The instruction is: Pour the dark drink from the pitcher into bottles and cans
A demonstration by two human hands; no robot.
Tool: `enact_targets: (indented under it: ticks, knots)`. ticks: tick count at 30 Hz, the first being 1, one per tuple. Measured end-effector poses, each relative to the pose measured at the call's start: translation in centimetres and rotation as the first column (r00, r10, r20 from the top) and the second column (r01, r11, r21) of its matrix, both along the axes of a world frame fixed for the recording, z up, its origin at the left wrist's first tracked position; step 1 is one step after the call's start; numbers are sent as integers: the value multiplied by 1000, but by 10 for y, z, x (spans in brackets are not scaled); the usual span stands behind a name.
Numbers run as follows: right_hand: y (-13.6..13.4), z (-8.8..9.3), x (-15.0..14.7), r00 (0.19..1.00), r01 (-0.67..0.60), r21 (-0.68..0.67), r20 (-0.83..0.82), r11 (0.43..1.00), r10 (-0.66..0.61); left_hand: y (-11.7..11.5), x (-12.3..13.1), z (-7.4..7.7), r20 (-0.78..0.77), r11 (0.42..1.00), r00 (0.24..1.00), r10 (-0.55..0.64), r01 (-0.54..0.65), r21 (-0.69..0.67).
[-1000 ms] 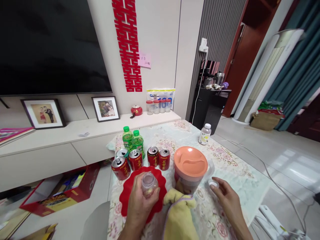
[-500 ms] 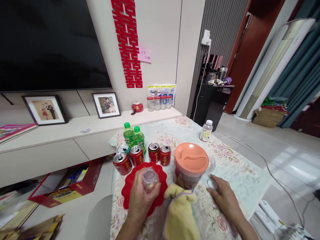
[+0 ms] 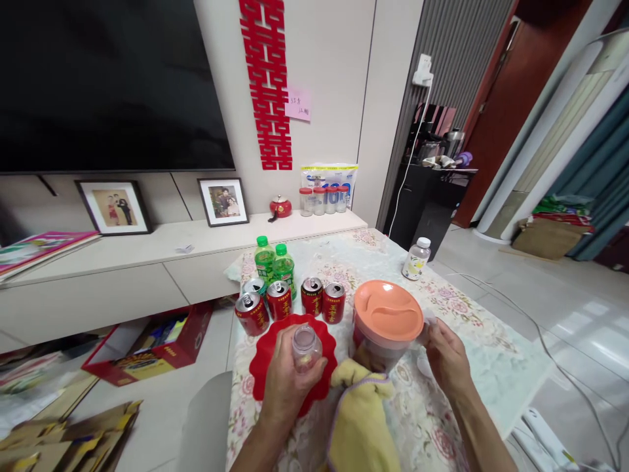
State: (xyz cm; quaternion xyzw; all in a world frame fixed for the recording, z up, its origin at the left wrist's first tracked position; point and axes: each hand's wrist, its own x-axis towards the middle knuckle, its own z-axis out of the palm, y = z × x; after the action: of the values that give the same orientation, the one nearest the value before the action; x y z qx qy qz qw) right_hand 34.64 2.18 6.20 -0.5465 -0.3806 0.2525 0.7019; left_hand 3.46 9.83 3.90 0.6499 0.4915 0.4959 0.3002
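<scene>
"Flower-patterned bench (image 3: 491, 367), near a white cabinet (image 3: 137, 255). What do the hands hold?"

"Left hand (image 3: 295, 367): curled closed around a clear jar (image 3: 307, 347), mouth uncovered and facing up, above the red scalloped plate (image 3: 261, 367). Right hand (image 3: 447, 354): fingers folded around the handle (image 3: 428, 321) on the right of the orange-lidded pitcher (image 3: 378, 354); the depth of that grip is hidden."

"How is this hold best managed?"

"In my judgement, fingers seated deep in the handle, wrist straight and pitcher level. The jar needs firm but light pressure, its rim free of fingertips. A white cap (image 3: 423, 366) lies just beneath the right hand and could be knocked, while the yellow cloth (image 3: 363, 419) near the pitcher's base might snag."

"Which inscriptions are legible?"

"Red cans (image 3: 334, 305), far of the plate: 王老吉 on the rightmost. Green bottles (image 3: 284, 269), farther left: apparently 青梅 on one. Pink note (image 3: 298, 105) on the far wall: a handwritten '35', the remainder uncertain. Red paper strip (image 3: 269, 85) beside it: repeated 囍. Printed bag (image 3: 329, 176): large blue numerals, partly covered by red-lidded jars (image 3: 319, 201)."
</scene>
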Motion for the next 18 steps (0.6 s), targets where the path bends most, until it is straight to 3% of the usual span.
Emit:
enact_targets:
  ticks: [8, 18]
  knots:
    - [22, 7, -18, 985, 50, 168, -172, 985, -21, -7, -2, 20, -42, 998, 999, -33, 31, -58]
    - [21, 35, -33, 979, 59, 142, -201, 988, -29, -4, 4, 17, 15, 993, 999, -51, 52, -102]
